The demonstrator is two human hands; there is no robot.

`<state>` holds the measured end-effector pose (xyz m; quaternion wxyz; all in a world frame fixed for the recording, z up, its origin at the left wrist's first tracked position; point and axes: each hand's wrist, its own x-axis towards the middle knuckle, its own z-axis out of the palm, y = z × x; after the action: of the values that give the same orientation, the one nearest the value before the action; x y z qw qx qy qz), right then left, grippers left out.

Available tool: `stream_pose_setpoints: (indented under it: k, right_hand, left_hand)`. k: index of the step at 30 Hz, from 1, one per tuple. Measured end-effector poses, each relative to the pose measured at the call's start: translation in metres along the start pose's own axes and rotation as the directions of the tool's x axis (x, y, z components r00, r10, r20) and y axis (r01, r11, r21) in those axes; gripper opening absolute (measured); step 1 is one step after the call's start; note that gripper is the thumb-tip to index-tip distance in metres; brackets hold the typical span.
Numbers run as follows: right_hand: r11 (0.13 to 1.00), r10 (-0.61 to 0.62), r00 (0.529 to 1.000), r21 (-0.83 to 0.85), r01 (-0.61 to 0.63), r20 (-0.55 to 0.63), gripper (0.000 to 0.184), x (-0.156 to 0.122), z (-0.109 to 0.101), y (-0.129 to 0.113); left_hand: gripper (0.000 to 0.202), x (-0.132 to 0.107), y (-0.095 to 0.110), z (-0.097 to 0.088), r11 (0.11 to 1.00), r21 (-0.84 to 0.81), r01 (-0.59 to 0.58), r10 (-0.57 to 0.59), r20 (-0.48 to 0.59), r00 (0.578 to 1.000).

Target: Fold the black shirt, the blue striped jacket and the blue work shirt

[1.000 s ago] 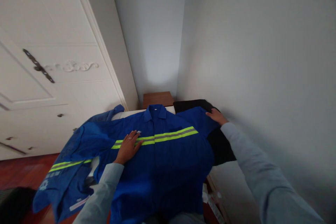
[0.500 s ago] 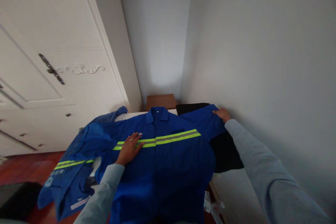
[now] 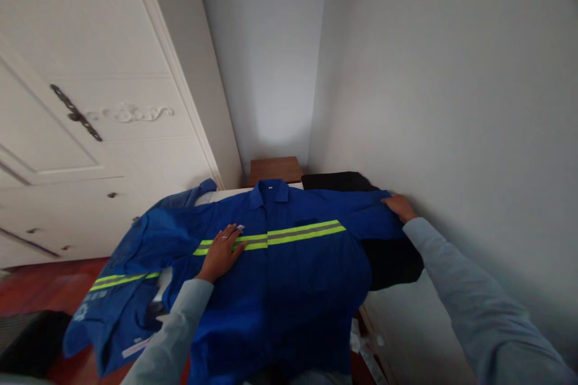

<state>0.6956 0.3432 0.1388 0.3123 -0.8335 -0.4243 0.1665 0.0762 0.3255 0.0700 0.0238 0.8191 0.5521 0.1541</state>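
A blue work jacket [image 3: 307,277] with a yellow-and-grey reflective band across the chest lies spread out, its collar at the far side. My left hand [image 3: 223,254] rests flat on the chest of the jacket, over the band, fingers stretched. My right hand [image 3: 400,207] pinches the end of the jacket's right-side sleeve, which is stretched out toward the wall. Beneath that sleeve lies a black cloth item [image 3: 391,264]. Another blue garment [image 3: 121,307] with a reflective band hangs at the left, partly under the jacket.
A white wardrobe [image 3: 149,90] with dark handles stands at the left. Close on the right is a grey wall [image 3: 428,90]. A brown wooden piece [image 3: 276,169] sits in the far corner. A dark item [image 3: 34,340] lies on the red floor [image 3: 49,286], lower left.
My right hand has moved a little right and down, drawing the sleeve out straighter over the black cloth. My left hand stays on the chest.
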Motion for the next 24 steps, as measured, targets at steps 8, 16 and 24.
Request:
stream_pose_setpoints:
  k: [8, 16, 24]
  right_hand:
    - [0.936, 0.190, 0.954, 0.250, -0.248, 0.234, 0.035, -0.040, -0.012, 0.013]
    - [0.807, 0.115, 0.807, 0.419, -0.416, 0.580, 0.034, -0.063, -0.026, 0.024]
    - [0.788, 0.097, 0.904, 0.522, -0.325, 0.417, 0.021, -0.069, -0.030, 0.010]
  left_hand:
    - [0.060, 0.004, -0.003, -0.002, 1.000, 0.006, 0.016, -0.016, 0.060, 0.998]
    - [0.056, 0.082, 0.071, -0.015, 0.995, 0.022, -0.095, 0.094, 0.032, 0.995]
    - [0.075, 0.171, 0.212, 0.028, 0.952, -0.108, -0.288, 0.305, 0.220, 0.927]
